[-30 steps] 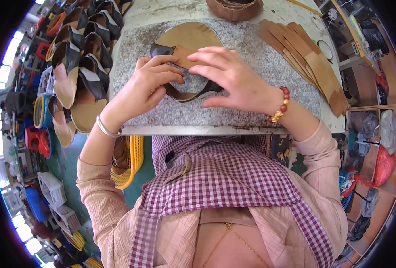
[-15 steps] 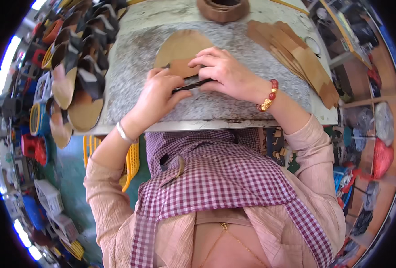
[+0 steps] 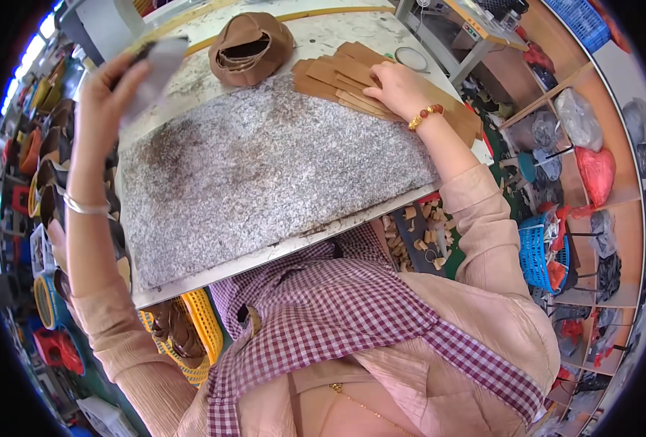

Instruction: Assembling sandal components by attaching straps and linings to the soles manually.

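Observation:
My left hand (image 3: 111, 91) is raised over the far left corner of the table. It is closed on a shoe upper (image 3: 159, 73), blurred by motion, which shows a pale grey side and a dark edge. My right hand (image 3: 399, 91) lies on a fanned stack of brown leather pieces (image 3: 330, 76) at the back right. Its thumb and forefinger are apart and touch the upper pieces; the other fingers are partly hidden. A coiled brown leather strip (image 3: 253, 47) sits between the two hands, near the far edge.
A speckled grey slab (image 3: 279, 175) covers much of the white table (image 3: 315, 234). Shoe uppers stand in rows at the left. A yellow basket (image 3: 205, 328) is below the near edge, a blue basket (image 3: 543, 255) by the right shelves. A clear ring (image 3: 412, 60) lies beyond the stack.
My hands have parted from the middle of the slab. The left has carried the shoe upper up to the far left; the right has moved onto the leather stack. The view has shifted and tilted.

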`<move>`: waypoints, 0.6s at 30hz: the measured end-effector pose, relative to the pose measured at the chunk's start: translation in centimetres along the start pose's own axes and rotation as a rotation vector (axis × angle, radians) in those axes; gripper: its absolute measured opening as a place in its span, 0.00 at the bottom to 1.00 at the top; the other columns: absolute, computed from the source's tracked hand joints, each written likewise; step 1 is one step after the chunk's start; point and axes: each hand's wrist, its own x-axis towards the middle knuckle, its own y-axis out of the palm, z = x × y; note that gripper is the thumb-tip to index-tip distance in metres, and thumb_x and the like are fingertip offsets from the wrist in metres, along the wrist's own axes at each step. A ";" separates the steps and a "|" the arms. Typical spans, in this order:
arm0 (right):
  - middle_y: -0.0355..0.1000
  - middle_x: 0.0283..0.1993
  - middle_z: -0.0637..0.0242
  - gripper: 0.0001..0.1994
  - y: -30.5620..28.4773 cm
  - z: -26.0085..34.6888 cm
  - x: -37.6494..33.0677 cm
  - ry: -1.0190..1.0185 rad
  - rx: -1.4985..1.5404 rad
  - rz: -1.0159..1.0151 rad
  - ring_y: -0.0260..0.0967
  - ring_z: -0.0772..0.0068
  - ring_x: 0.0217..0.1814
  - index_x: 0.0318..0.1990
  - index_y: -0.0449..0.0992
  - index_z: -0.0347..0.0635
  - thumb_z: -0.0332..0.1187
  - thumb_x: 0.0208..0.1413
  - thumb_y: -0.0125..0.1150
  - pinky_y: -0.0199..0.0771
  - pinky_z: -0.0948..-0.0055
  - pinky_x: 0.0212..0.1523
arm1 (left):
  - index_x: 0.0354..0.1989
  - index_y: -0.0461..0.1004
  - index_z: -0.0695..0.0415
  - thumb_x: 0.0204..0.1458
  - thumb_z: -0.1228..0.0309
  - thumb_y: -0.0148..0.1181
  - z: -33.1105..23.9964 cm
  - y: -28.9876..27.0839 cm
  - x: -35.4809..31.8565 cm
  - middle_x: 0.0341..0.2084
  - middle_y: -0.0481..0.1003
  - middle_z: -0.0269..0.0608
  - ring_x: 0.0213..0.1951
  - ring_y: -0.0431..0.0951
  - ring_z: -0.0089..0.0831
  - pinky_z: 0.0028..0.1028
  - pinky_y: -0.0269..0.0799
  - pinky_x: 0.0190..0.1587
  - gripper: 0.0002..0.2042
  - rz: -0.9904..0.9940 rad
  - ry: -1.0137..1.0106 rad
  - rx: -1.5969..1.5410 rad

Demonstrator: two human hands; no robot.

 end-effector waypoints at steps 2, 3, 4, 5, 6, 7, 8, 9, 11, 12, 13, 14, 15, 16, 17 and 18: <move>0.79 0.40 0.61 0.15 0.7 -1.3 0.0 -0.062 0.095 -0.021 0.75 0.58 0.40 0.45 0.79 0.38 0.39 0.55 0.64 0.74 0.64 0.42 | 0.48 0.80 0.65 0.56 0.70 0.64 -0.3 2.5 -3.4 0.33 0.81 0.41 0.29 0.74 0.25 0.20 0.69 0.32 0.15 0.149 -0.023 -0.037; 0.80 0.38 0.61 0.14 1.1 -1.9 0.1 -0.094 0.144 -0.028 0.75 0.58 0.38 0.42 0.80 0.37 0.38 0.54 0.65 0.74 0.64 0.41 | 0.48 0.79 0.66 0.55 0.71 0.64 -0.3 3.7 -5.4 0.33 0.80 0.42 0.29 0.74 0.26 0.21 0.69 0.33 0.14 0.223 -0.072 -0.056; 0.80 0.37 0.61 0.14 1.5 -2.3 -0.1 -0.126 0.196 -0.032 0.75 0.58 0.37 0.40 0.80 0.37 0.38 0.53 0.66 0.74 0.64 0.40 | 0.48 0.79 0.66 0.54 0.73 0.64 -0.4 4.7 -7.5 0.33 0.80 0.42 0.29 0.73 0.27 0.22 0.69 0.33 0.14 0.299 -0.123 -0.073; 0.80 0.37 0.61 0.14 1.7 -2.7 -0.1 -0.129 0.202 -0.026 0.75 0.58 0.37 0.40 0.80 0.37 0.38 0.53 0.66 0.74 0.64 0.40 | 0.42 0.80 0.65 0.53 0.72 0.65 -0.8 5.6 -9.2 0.30 0.80 0.42 0.28 0.75 0.29 0.25 0.71 0.34 0.11 0.343 -0.057 -0.036; 0.80 0.37 0.61 0.13 1.9 -3.2 -0.1 -0.131 0.292 -0.016 0.75 0.58 0.36 0.40 0.81 0.37 0.38 0.53 0.66 0.74 0.64 0.40 | 0.36 0.80 0.64 0.51 0.72 0.67 -1.1 6.3 -10.6 0.27 0.80 0.43 0.28 0.76 0.32 0.28 0.73 0.36 0.08 0.387 0.009 -0.001; 0.80 0.37 0.61 0.12 2.1 -3.9 -0.1 -0.126 0.376 -0.007 0.75 0.59 0.36 0.40 0.81 0.37 0.37 0.53 0.65 0.74 0.65 0.40 | 0.36 0.80 0.64 0.51 0.72 0.67 -1.1 7.0 -11.6 0.27 0.80 0.43 0.28 0.76 0.32 0.28 0.73 0.36 0.08 0.392 0.008 -0.004; 0.81 0.38 0.61 0.12 2.1 -4.5 0.0 -0.130 0.464 0.001 0.75 0.59 0.36 0.40 0.82 0.38 0.36 0.54 0.65 0.74 0.65 0.39 | 0.34 0.79 0.64 0.51 0.71 0.66 -1.2 7.3 -12.6 0.26 0.78 0.41 0.30 0.76 0.33 0.30 0.72 0.41 0.08 0.411 0.050 0.053; 0.81 0.38 0.61 0.11 2.0 -5.0 0.1 -0.134 0.551 0.009 0.76 0.59 0.36 0.40 0.82 0.38 0.36 0.54 0.65 0.74 0.66 0.39 | 0.33 0.79 0.64 0.52 0.70 0.66 -1.4 7.4 -13.2 0.24 0.77 0.40 0.33 0.76 0.34 0.32 0.70 0.45 0.08 0.430 0.092 0.110; 0.81 0.38 0.62 0.11 1.9 -6.1 0.3 -0.113 0.563 0.015 0.75 0.61 0.35 0.40 0.82 0.38 0.36 0.54 0.64 0.74 0.67 0.39 | 0.34 0.79 0.64 0.52 0.70 0.66 -1.7 7.6 -13.3 0.26 0.77 0.40 0.35 0.76 0.35 0.33 0.70 0.47 0.09 0.447 0.064 0.105; 0.81 0.38 0.63 0.11 1.9 -6.5 0.4 -0.088 0.577 0.017 0.75 0.62 0.35 0.41 0.82 0.38 0.36 0.54 0.64 0.73 0.68 0.39 | 0.36 0.79 0.64 0.52 0.69 0.66 -1.8 7.6 -13.4 0.27 0.77 0.39 0.36 0.76 0.36 0.33 0.69 0.49 0.10 0.466 0.041 0.102; 0.81 0.38 0.63 0.12 1.8 -7.0 0.4 -0.063 0.591 0.018 0.75 0.63 0.35 0.41 0.82 0.39 0.36 0.54 0.63 0.73 0.69 0.39 | 0.37 0.78 0.64 0.52 0.69 0.65 -2.0 7.6 -13.3 0.28 0.77 0.39 0.38 0.76 0.36 0.34 0.68 0.50 0.10 0.485 0.019 0.100; 0.81 0.39 0.64 0.12 1.8 -7.5 0.4 -0.036 0.604 0.018 0.75 0.65 0.35 0.41 0.83 0.39 0.35 0.54 0.63 0.73 0.71 0.39 | 0.39 0.78 0.64 0.52 0.69 0.65 -2.2 7.5 -13.3 0.29 0.77 0.39 0.39 0.76 0.37 0.34 0.67 0.52 0.11 0.504 -0.002 0.096; 0.81 0.39 0.64 0.12 1.6 -8.3 0.4 0.027 0.534 -0.100 0.76 0.66 0.35 0.43 0.82 0.38 0.35 0.54 0.64 0.74 0.72 0.40 | 0.39 0.78 0.64 0.52 0.69 0.65 -2.4 7.6 -13.3 0.29 0.77 0.39 0.39 0.76 0.37 0.34 0.67 0.52 0.11 0.502 -0.001 0.097; 0.81 0.39 0.63 0.13 1.5 -8.9 0.3 0.092 0.462 -0.218 0.76 0.68 0.36 0.44 0.81 0.37 0.34 0.53 0.65 0.74 0.73 0.40 | 0.41 0.78 0.63 0.52 0.69 0.65 -2.8 7.8 -13.2 0.32 0.77 0.40 0.40 0.76 0.37 0.34 0.67 0.52 0.12 0.431 0.031 0.074; 0.81 0.39 0.63 0.13 0.4 -8.4 0.0 0.088 0.461 -0.217 0.76 0.68 0.36 0.44 0.81 0.37 0.34 0.53 0.65 0.74 0.73 0.40 | 0.43 0.77 0.63 0.52 0.69 0.65 -3.1 7.9 -13.3 0.34 0.77 0.40 0.41 0.75 0.38 0.34 0.67 0.52 0.13 0.357 0.057 0.050; 0.80 0.40 0.62 0.15 -1.7 -7.3 -0.7 0.218 0.529 -0.500 0.76 0.69 0.37 0.45 0.79 0.36 0.33 0.52 0.67 0.75 0.73 0.40 | 0.45 0.76 0.62 0.52 0.69 0.65 -3.3 8.0 -13.7 0.37 0.77 0.41 0.42 0.75 0.38 0.34 0.67 0.52 0.14 0.283 0.074 0.029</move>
